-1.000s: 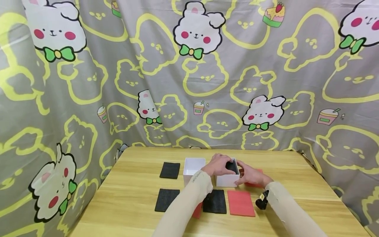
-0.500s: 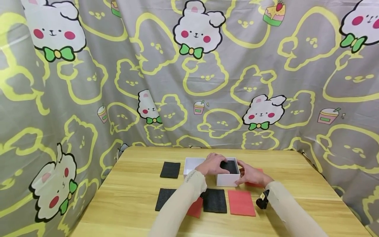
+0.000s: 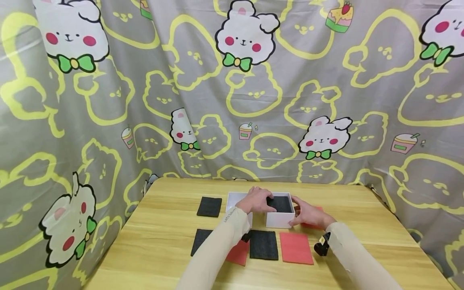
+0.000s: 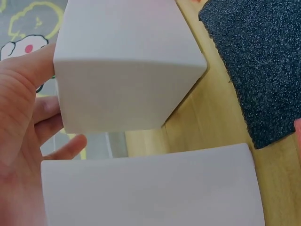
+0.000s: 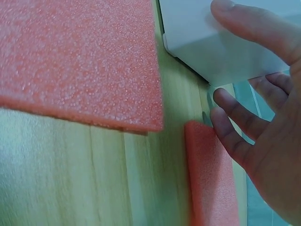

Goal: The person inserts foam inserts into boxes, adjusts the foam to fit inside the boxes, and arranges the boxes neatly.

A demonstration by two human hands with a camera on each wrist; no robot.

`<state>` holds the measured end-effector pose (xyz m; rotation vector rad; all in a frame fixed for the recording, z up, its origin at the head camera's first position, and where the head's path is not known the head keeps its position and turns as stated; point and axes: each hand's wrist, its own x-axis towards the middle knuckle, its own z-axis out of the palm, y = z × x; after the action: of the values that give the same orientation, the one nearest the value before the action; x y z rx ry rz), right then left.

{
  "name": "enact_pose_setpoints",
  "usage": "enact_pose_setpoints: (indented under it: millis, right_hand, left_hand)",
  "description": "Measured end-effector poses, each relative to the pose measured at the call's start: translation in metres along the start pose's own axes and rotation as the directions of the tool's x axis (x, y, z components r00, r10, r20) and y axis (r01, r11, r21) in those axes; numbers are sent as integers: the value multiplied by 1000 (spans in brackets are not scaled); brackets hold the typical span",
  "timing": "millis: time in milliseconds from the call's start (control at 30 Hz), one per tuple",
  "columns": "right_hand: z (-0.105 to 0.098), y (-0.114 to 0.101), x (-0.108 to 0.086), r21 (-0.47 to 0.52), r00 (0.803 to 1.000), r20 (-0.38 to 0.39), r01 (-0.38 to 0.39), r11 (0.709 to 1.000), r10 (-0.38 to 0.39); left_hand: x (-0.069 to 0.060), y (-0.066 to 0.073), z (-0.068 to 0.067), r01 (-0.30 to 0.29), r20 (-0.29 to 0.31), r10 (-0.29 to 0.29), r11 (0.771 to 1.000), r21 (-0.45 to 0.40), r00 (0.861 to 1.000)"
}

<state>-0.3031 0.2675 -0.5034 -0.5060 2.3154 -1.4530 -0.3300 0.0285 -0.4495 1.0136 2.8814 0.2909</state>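
A white open-topped box (image 3: 280, 220) stands on the right, with a black foam square (image 3: 280, 204) inside near its top. My left hand (image 3: 258, 200) reaches over this box's left rim, thumb and index finger spread at the foam's edge. In the left wrist view its fingertips are partly hidden behind the box rim. My right hand (image 3: 308, 212) holds the same box from the right, its thumb (image 5: 254, 26) against the front wall and the other fingers round the side. A second white box (image 3: 235, 197) stands to the left, partly covered by my left hand and forearm.
Black foam squares lie at the back left (image 3: 209, 206), front left (image 3: 199, 241) and front middle (image 3: 264, 245). Red foam squares lie at the front right (image 3: 296, 248), under my left forearm (image 3: 237, 253) and behind my right hand (image 3: 315, 219). A patterned curtain (image 3: 203, 88) surrounds the wooden table (image 3: 152, 241).
My left hand has shifted left from over the right box toward its left rim, uncovering more of the black foam square inside. The right hand stays at the box.
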Motion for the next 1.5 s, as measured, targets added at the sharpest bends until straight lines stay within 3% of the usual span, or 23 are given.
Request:
enact_pose_setpoints:
  millis: [233, 400, 667, 833, 1000, 1167, 1500]
  right_hand:
    - [2, 1, -1, -3, 1000, -4, 3, 1000, -3]
    - [2, 1, -2, -18, 1000, -16, 2, 1000, -3]
    - [1, 2, -1, -31, 1000, -27, -6, 999, 5]
    - [1, 1, -2, -38, 999, -26, 19, 999, -20]
    - [2, 0, -2, -25, 998, 3, 60, 998, -60]
    - [1, 1, -2, -22, 999, -4, 47, 999, -48]
    - [0, 0, -2, -44, 1000, -19, 16, 999, -16]
  left_hand:
    - [-6, 0, -3, -1, -3, 1, 999, -46, 1000]
    - [-16, -9, -19, -53, -52, 49, 995, -81, 997]
    - [-52, -47, -54, -70, -119, 60, 993, -90, 991]
    - [-80, -74, -65, -27, -96, 15, 992, -124, 995]
    - [-105, -99, -61, 8, -99, -28, 981, -193, 995]
    - [-125, -117, -53, 37, -96, -61, 972, -232, 993]
    - [-167, -137, -27, 54, -34, -66, 962, -269, 997]
